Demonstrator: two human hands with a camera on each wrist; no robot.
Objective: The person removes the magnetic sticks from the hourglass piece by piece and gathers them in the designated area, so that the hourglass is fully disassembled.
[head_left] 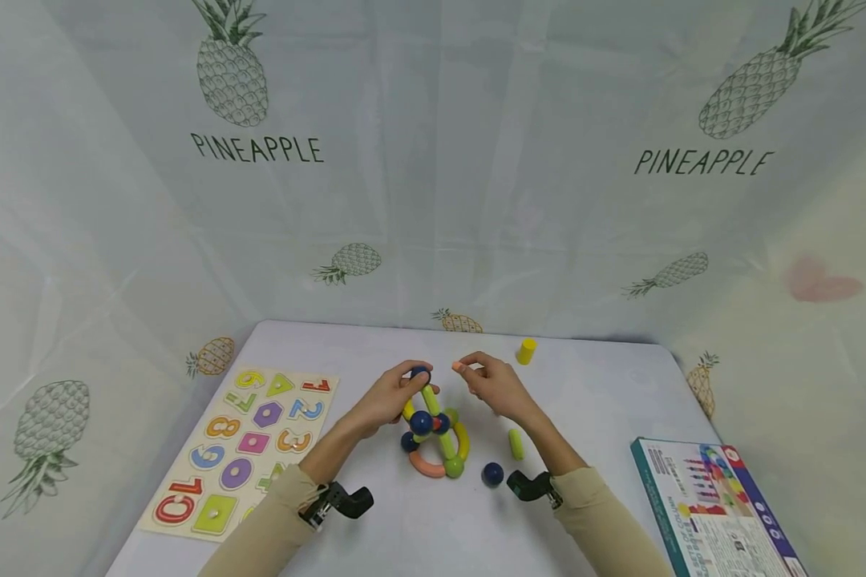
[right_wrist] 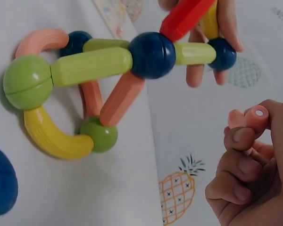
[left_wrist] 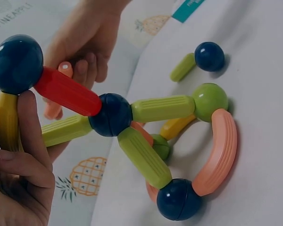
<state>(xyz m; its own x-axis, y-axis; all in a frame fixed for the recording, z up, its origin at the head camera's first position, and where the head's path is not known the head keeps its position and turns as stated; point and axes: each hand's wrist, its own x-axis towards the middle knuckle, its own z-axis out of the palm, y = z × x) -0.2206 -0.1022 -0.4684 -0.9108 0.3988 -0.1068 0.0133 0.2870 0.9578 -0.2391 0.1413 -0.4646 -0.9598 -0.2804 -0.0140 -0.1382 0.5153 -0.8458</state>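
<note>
A frame of magnetic sticks and balls point(head_left: 422, 422) stands on the table, its curved orange and yellow sticks forming a ring at the base. Lime and orange sticks rise from that ring to a blue center ball point(left_wrist: 111, 115). My left hand point(head_left: 395, 393) grips the frame's top, fingers around a yellow stick point(left_wrist: 7, 120) below a blue ball point(left_wrist: 17, 64). A red stick point(left_wrist: 68, 91) joins that ball to the center one. To the right of the top, my right hand point(head_left: 494, 386) pinches a small orange magnetic stick point(right_wrist: 257, 118), its round metal end showing, apart from the frame.
A loose blue ball point(head_left: 492, 474) and a lime stick point(head_left: 515, 443) lie right of the frame. Farther back stands a yellow piece point(head_left: 525, 351). On the left lies a number-and-shape puzzle board point(head_left: 252, 421); a printed box point(head_left: 722, 505) lies at the right edge.
</note>
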